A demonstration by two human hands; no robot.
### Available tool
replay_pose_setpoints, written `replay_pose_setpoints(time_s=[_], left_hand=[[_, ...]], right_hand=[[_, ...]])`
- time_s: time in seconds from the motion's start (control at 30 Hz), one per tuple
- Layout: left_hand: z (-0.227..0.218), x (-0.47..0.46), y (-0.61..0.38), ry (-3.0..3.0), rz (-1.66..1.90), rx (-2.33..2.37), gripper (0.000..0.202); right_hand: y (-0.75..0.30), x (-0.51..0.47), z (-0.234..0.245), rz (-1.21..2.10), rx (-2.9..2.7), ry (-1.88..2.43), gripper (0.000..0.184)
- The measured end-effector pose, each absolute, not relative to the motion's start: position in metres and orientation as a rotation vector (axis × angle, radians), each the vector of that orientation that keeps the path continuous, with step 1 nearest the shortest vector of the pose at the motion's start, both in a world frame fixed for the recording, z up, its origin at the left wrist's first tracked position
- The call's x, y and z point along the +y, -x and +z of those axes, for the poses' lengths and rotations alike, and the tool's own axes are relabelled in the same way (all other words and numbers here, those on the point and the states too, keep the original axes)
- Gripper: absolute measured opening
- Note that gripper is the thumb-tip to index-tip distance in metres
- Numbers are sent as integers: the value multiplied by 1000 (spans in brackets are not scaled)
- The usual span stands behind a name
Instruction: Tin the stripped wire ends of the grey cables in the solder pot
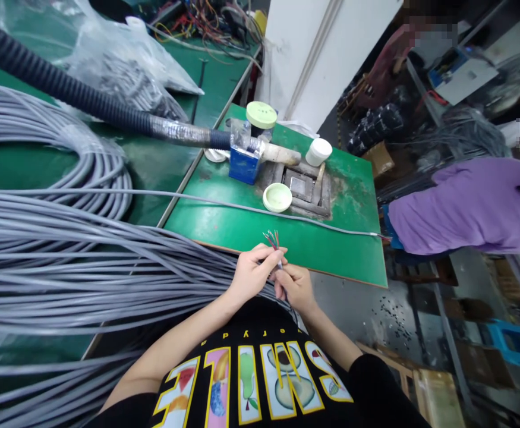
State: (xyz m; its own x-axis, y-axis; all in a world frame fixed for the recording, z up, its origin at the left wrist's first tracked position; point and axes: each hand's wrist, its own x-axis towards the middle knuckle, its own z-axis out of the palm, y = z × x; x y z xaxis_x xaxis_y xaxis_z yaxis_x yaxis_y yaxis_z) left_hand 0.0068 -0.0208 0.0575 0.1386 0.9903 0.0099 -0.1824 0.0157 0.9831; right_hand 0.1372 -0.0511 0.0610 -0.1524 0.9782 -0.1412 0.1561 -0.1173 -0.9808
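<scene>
My left hand (254, 271) is closed around the end of a grey cable, and its thin coloured wires (271, 239) fan out above the fingers. Just below and to the right, my right hand (297, 286) pinches the same cable under the wires. Both hands meet in front of my chest at the green bench's near edge. Another grey cable (242, 207) lies across the bench, its stripped end at the right edge. A thick bundle of grey cables (161, 267) runs from the left toward my hands.
A solder pot (302, 187) is set in the bench (353, 255), near a pale green lid (277, 197), a white jar (319, 152) and a blue box (244, 163). A black corrugated hose (108, 110) crosses from the upper left. At right is a person in purple (469, 208).
</scene>
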Motion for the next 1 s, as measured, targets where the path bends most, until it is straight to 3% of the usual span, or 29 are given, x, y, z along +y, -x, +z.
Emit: replay_pose_setpoints(time_s=[1.0], left_hand=[[62, -21, -2, -875, 1183, 904, 33]], right_hand=[[-132, -56, 59, 1400, -1429, 1371, 34]])
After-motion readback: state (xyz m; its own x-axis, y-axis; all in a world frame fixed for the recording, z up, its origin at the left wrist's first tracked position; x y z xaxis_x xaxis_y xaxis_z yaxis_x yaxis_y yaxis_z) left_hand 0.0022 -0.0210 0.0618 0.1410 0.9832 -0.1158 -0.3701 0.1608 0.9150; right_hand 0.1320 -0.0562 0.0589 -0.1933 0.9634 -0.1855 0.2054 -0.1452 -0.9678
